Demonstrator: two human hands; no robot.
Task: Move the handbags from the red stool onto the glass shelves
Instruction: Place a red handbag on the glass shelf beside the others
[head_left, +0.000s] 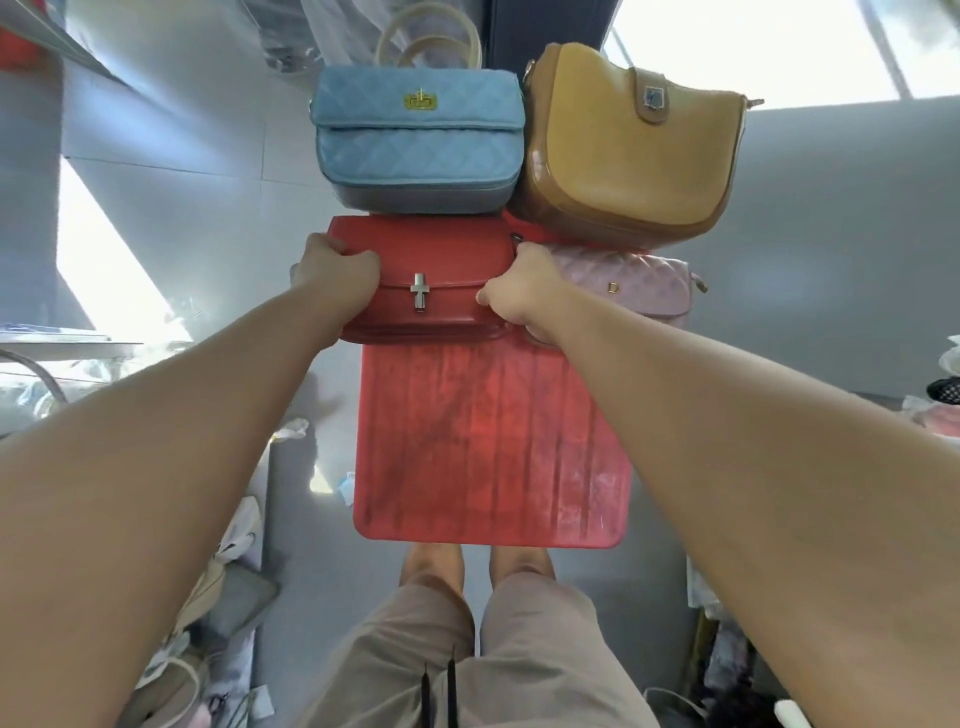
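On the red stool (488, 447), left hand (337, 270) and right hand (524, 291) each grip one end of the red handbag (441, 270). Two-sided hold, probably to lift it level.

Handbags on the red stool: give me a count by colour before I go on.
1 blue handbag
1 tan handbag
1 red handbag
1 pink handbag
Total: 4
Cream handles behind the blue one are not counted; what they belong to is hidden.
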